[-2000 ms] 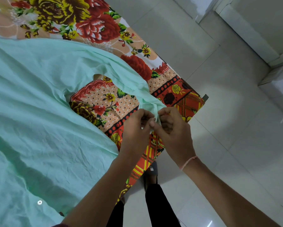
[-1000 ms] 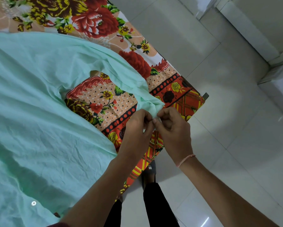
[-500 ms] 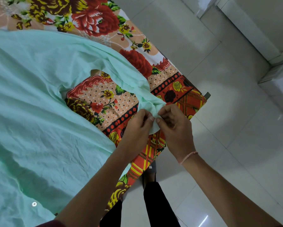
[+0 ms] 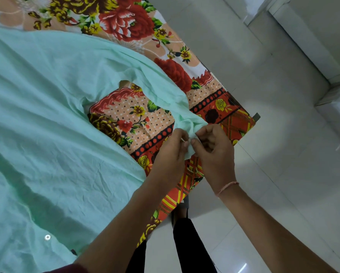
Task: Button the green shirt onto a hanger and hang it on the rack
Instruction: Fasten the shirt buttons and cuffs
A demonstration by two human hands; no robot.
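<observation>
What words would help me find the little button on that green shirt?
Start at the green shirt spread over the flowered bedsheet. Follow it to the picture's bottom-left corner. There lies the button: a small round white disc, nothing else around it but plain green cloth.

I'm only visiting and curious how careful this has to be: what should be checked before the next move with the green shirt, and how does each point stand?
1. Left hand pinches the tip of the green shirt: ok.
2. Right hand has its grip on the same tip: ok.
3. Shirt lies spread on the floral bedsheet: ok.
4. Button or hole inside the grip: hidden by fingers, cannot tell.
5. White button at lower left fastened: cannot tell.
6. Hanger in view: not ok.
</observation>
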